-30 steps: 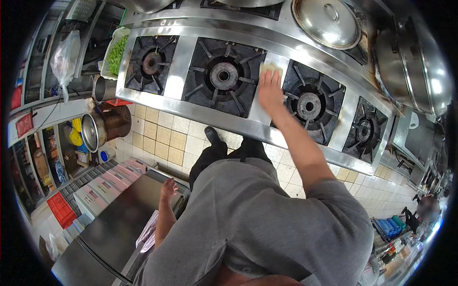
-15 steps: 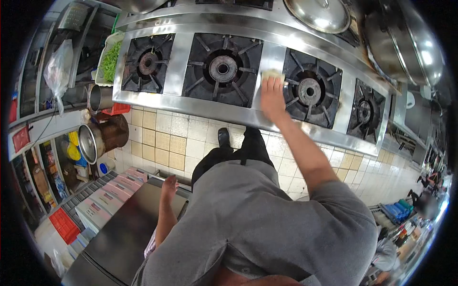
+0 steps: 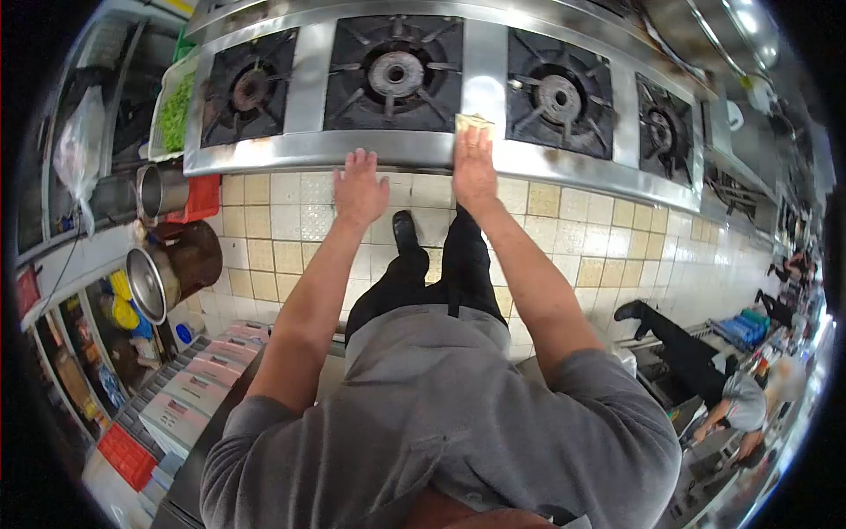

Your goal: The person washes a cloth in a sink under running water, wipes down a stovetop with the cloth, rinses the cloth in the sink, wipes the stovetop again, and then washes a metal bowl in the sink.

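My right hand [image 3: 474,167] presses a pale yellow cloth [image 3: 476,122] onto the steel strip between two burners, near the front edge of the stove [image 3: 397,146]. Its fingers lie over the cloth. My left hand [image 3: 360,187] is held out with its fingers spread and nothing in it, by the stove's front edge; whether it touches the edge I cannot tell. The large burner [image 3: 396,74] is beyond my hands, and another burner [image 3: 558,98] lies to the right of the cloth.
A basket of green vegetables [image 3: 176,110] stands left of the stove. Below it are a red crate [image 3: 203,196] and a large brown pot [image 3: 196,256]. White boxes [image 3: 187,398] stand at lower left. A co-worker [image 3: 745,401] is at the lower right.
My left hand has come up from beside the dark counter to the stove's front edge. My right hand has drawn the cloth back toward that edge. The view has shifted, and a co-worker now shows more fully.
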`<state>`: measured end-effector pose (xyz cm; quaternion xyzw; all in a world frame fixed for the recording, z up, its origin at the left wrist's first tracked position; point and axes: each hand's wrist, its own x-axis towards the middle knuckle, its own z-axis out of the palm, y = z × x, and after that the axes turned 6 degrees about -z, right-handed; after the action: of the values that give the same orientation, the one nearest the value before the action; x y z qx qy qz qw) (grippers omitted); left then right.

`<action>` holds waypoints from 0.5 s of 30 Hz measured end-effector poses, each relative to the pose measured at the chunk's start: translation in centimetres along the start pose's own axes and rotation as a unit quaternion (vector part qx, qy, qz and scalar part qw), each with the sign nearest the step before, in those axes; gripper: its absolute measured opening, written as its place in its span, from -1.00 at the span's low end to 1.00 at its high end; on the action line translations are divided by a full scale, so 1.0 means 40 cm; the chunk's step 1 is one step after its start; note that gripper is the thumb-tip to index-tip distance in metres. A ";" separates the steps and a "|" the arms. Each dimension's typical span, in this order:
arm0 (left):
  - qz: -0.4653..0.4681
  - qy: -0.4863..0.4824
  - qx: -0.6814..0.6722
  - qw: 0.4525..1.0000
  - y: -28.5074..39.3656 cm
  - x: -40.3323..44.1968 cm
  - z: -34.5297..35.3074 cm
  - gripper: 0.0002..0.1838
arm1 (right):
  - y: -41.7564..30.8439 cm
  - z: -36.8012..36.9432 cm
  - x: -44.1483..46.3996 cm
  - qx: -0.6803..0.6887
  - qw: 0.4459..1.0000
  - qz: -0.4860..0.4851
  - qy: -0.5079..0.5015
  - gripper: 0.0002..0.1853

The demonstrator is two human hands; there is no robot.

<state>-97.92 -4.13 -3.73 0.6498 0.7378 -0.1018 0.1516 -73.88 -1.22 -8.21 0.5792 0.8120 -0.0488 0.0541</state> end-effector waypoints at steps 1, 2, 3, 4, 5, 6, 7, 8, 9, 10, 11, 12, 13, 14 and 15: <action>-0.001 -0.006 0.013 1.000 0.008 -0.008 0.003 -0.30 | -0.006 0.003 -0.016 0.003 1.000 -0.004 -0.004 -0.37; 0.000 -0.011 0.027 1.000 0.003 -0.005 0.003 -0.31 | -0.011 0.008 -0.033 -0.008 1.000 -0.017 0.005 -0.36; 0.003 -0.012 0.040 0.999 0.002 0.010 0.002 -0.31 | -0.017 0.015 -0.048 -0.040 0.998 -0.037 -0.017 -0.37; 0.010 -0.016 0.040 0.999 -0.007 0.014 0.004 -0.32 | -0.012 0.036 -0.067 -0.018 0.998 -0.063 0.026 -0.38; 0.017 -0.021 0.041 0.999 -0.012 0.016 0.006 -0.33 | 0.016 0.056 -0.092 0.004 0.994 -0.089 0.068 -0.39; 0.018 -0.028 0.035 0.999 0.000 0.020 0.001 -0.33 | 0.076 0.065 -0.117 -0.022 0.995 -0.078 0.065 -0.40; 0.017 -0.038 0.036 0.998 0.001 0.015 -0.011 -0.34 | 0.137 0.078 -0.149 -0.039 0.995 -0.068 0.061 -0.41; 0.013 -0.045 0.039 0.998 -0.001 0.022 -0.024 -0.34 | 0.203 0.086 -0.176 -0.055 0.995 -0.059 0.061 -0.42; 0.013 -0.042 0.037 0.998 -0.004 0.035 -0.024 -0.34 | 0.309 0.087 -0.219 -0.062 0.993 -0.041 0.087 -0.43; 0.009 -0.040 0.033 0.999 -0.007 0.041 -0.009 -0.34 | 0.431 0.132 -0.258 0.080 0.980 0.029 0.182 -0.40; 0.002 -0.038 0.027 0.999 -0.012 0.046 0.014 -0.35 | 0.542 0.106 -0.309 0.004 0.987 0.037 0.159 -0.36; 0.009 -0.018 0.010 1.000 -0.022 0.057 0.046 -0.35 | 0.664 0.137 -0.346 -0.053 0.980 0.040 0.185 -0.33; -0.001 0.003 -0.008 1.000 -0.017 0.055 0.066 -0.33 | 0.754 0.134 -0.386 -0.047 0.984 0.103 0.140 -0.30; -0.010 0.024 -0.024 0.999 -0.009 0.046 0.081 -0.31 | 0.820 0.112 -0.426 -0.054 0.987 0.077 0.128 -0.27; -0.017 0.045 -0.038 0.998 0.008 0.037 0.100 -0.28 | 0.838 0.128 -0.436 -0.048 0.983 0.104 0.144 -0.26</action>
<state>-97.39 -4.11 -7.99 0.6351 0.7579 -0.0465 0.1414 -36.38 -7.40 -11.30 0.6585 0.7477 0.0797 -0.0306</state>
